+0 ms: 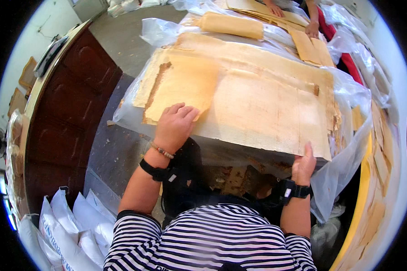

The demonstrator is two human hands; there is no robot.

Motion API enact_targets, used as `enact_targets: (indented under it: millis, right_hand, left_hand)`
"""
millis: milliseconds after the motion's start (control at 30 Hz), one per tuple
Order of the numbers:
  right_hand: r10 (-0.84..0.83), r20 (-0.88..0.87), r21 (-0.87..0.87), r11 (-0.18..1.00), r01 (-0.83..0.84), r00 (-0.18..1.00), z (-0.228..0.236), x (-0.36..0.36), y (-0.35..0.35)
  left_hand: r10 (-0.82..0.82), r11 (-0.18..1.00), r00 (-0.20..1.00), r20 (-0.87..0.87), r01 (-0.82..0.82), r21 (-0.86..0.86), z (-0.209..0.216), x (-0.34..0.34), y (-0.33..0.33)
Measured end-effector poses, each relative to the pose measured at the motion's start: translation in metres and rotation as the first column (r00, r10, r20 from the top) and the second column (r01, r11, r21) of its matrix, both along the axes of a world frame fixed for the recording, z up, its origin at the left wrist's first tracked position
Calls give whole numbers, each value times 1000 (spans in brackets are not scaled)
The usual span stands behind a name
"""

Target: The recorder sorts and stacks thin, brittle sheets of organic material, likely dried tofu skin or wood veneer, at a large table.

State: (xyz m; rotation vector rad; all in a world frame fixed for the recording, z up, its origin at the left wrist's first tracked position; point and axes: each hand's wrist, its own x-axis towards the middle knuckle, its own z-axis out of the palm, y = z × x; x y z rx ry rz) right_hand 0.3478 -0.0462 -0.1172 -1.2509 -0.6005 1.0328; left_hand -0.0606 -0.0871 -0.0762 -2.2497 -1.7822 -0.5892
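Observation:
My left hand [178,118] is bent over the near edge of a smaller yellow-tan sheet [192,81], fingers together on top. That thin sheet has a ragged brown left edge and lies on a stack. My right hand [304,163] grips the near right edge of a larger pale tan sheet [267,108], thumb on top and fingers hidden underneath. The larger sheet has faint creases and is the top one at the right of the stack. More tan sheets [203,43] with rough edges show behind it, lying on clear plastic film [348,97].
Across the stack, another person's hands [312,29] touch more tan sheets [305,47]. A folded bundle [230,25] lies at the far edge. A dark brown panelled cabinet [68,99] stands left, with white sacks [63,226] below it. A yellow edge [359,194] runs along the right.

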Motion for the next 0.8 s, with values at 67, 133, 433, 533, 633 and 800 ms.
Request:
enact_targets:
  millis: [67, 133, 433, 533, 633, 800]
  right_hand:
    - [-33, -220, 60, 997, 47, 975, 0, 7, 6]
    - [-25, -234, 98, 994, 49, 972, 4, 1, 6]
    - [-144, -103, 77, 985, 152, 984, 45, -33, 5]
    - [-155, -57, 81, 984, 159, 986, 46, -32, 7]
    - [-182, -27, 137, 973, 184, 983, 41, -31, 10]
    - [-155, -99, 197, 965, 172, 983, 45, -29, 12]
  left_hand:
    - [-37, 999, 999, 40, 36, 24, -10, -3, 3]
    - [-15, 1000, 999, 32, 15, 16, -12, -4, 3]
    - [-4, 998, 998, -65, 8, 56, -2, 18, 1]
    - [-93, 992, 994, -58, 97, 77, -1, 26, 3]
    - [-91, 995, 994, -56, 94, 43, -6, 31, 6]
    - [-135, 991, 991, 16, 135, -5, 0, 32, 8]
